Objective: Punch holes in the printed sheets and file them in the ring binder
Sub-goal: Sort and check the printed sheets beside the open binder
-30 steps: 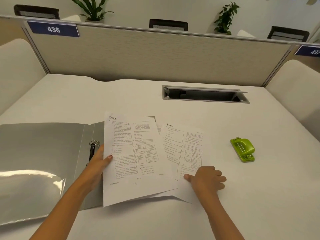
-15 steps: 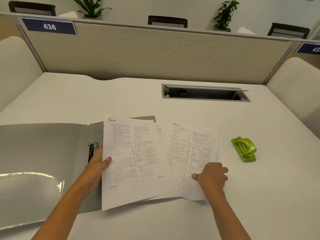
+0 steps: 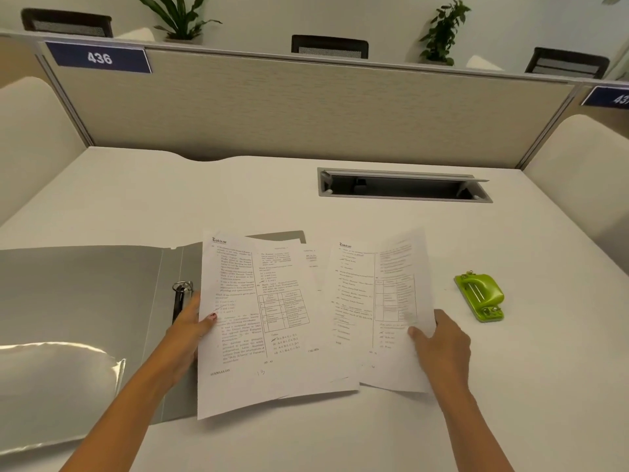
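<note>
- Printed sheets (image 3: 323,335) are lying fanned between the hands, overlapping on the surface (image 3: 340,437).
- Left hand (image 3: 189,330) is pinching the left sheet (image 3: 252,335) at its outer edge, thumb on top.
- Right hand (image 3: 442,342) is gripping the right sheet (image 3: 381,301) at its outer edge, holding it raised.
- Ring binder (image 3: 85,294) is lying open under the left hand.
- Hole punch (image 3: 480,296) is sitting just right of the right hand, untouched.

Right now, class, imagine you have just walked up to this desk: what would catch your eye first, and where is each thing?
The eye lands in the middle, where the left hand pinches the left sheet by its edge and the right hand grips the right sheet. The bright green hole punch sits to their right, and the open grey ring binder lies flat at the left, partly under the left sheet.
</note>
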### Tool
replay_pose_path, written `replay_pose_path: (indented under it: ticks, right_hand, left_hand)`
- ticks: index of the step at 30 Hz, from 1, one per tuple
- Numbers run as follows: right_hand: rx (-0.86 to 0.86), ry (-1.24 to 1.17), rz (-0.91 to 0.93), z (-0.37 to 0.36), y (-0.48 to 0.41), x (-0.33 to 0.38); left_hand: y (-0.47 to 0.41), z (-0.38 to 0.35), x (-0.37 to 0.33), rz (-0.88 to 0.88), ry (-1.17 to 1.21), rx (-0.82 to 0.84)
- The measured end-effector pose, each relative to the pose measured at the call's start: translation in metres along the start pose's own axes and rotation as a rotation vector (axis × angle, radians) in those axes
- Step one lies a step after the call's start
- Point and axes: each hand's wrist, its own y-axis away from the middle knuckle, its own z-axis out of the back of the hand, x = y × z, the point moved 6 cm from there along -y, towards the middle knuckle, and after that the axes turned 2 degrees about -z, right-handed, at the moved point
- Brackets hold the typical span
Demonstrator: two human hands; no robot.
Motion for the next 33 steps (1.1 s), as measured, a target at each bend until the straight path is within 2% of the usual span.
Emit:
replay_pose_path:
  ticks: [6,12,14,16,21,24,29,33]
  right_hand:
    - [-0.265,0.05,0.362,0.044,0.022,0.062]
    - [-0.34,-0.082,0.585,0.089,0.072,0.122]
    - [-0.296,-0.177,0.617,0.092,0.08,0.133]
    - [-0.205,-0.283,0.585,0.086,0.078,0.137]
    - [-0.166,-0.327,0.553,0.075,0.071,0.136]
    - [-0.027,-0.372,0.476,0.062,0.06,0.133]
    - [0.239,-0.606,0.244,0.021,0.031,0.113]
    - [0.458,-0.656,0.081,-0.029,0.018,0.097]
  left_hand:
    - [0.001,0.001,-0.004,-0.026,0.013,-0.036]
    - [0.002,0.001,0.005,0.006,-0.015,-0.057]
    - [0.003,0.001,0.007,0.011,-0.01,-0.061]
    - [0.004,0.001,0.008,0.012,-0.004,-0.07]
    - [0.008,0.003,0.007,0.004,0.01,-0.095]
    - [0.007,0.004,0.008,-0.002,0.022,-0.097]
    - [0.008,0.003,0.009,-0.009,0.007,-0.084]
    - [0.007,0.003,0.012,0.032,0.008,-0.134]
